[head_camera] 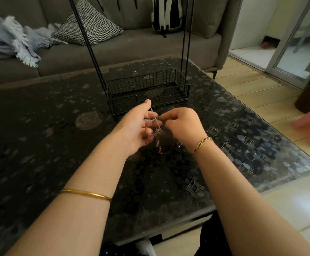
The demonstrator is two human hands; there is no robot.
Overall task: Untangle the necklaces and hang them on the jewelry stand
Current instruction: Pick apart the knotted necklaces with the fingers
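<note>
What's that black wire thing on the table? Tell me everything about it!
It is a jewelry stand of thin black metal. Its bottom is a low wire basket with a dip in the front wall. Slim poles rise from both ends, out of the picture. It stands upright on the dark table.

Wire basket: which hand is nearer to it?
Left. The left hand, pinching the necklaces, has its thumb almost at the front of the wire basket; the right hand, also pinching them, sits further back.
</note>
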